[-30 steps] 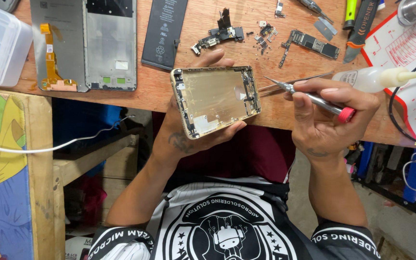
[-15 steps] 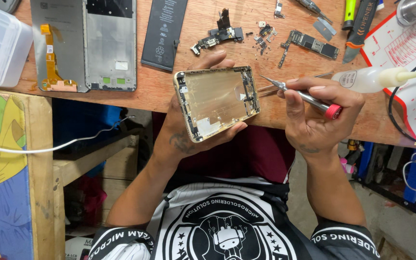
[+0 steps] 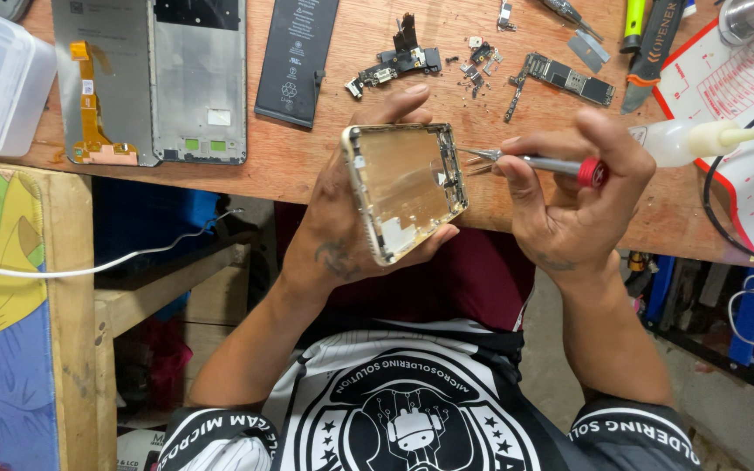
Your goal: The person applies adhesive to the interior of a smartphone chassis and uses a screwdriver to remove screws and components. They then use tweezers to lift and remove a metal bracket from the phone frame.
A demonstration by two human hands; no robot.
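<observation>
— Phone housing (image 3: 407, 187), gold-toned and gutted: where was it, and how was it held?

— It lay in the left hand (image 3: 355, 222), off the desk's near edge, inner side up. The fingers (image 3: 403, 98) were wrapped round its rim, thumb on one long edge and fingertips curled over the far one, so they were clamped on the frame itself and not on the hollow middle.

— Sensible grip?

— I'd judge so. It looked a light, stiff metal shell, thin-walled, smooth and likely a bit slippery; the edges are the strong part, the inner plate easier to mark.

— And the other hand?

— The right hand (image 3: 569, 205) had its fingers closed on a slim tool with a red end (image 3: 547, 164), pinched like a pen, its fine metal tip touching the housing's right edge, just beside the left fingertips.

— Beyond the fingers?

— Past them, on the worn wooden desk (image 3: 325, 161), lay small screws and connector parts (image 3: 477, 57), a narrow circuit board (image 3: 560, 78), a flat black battery (image 3: 297, 61), and two bare display frames (image 3: 154, 78) further left. A soft plastic squeeze bottle (image 3: 691, 141) lay to the right of the tool hand.
</observation>
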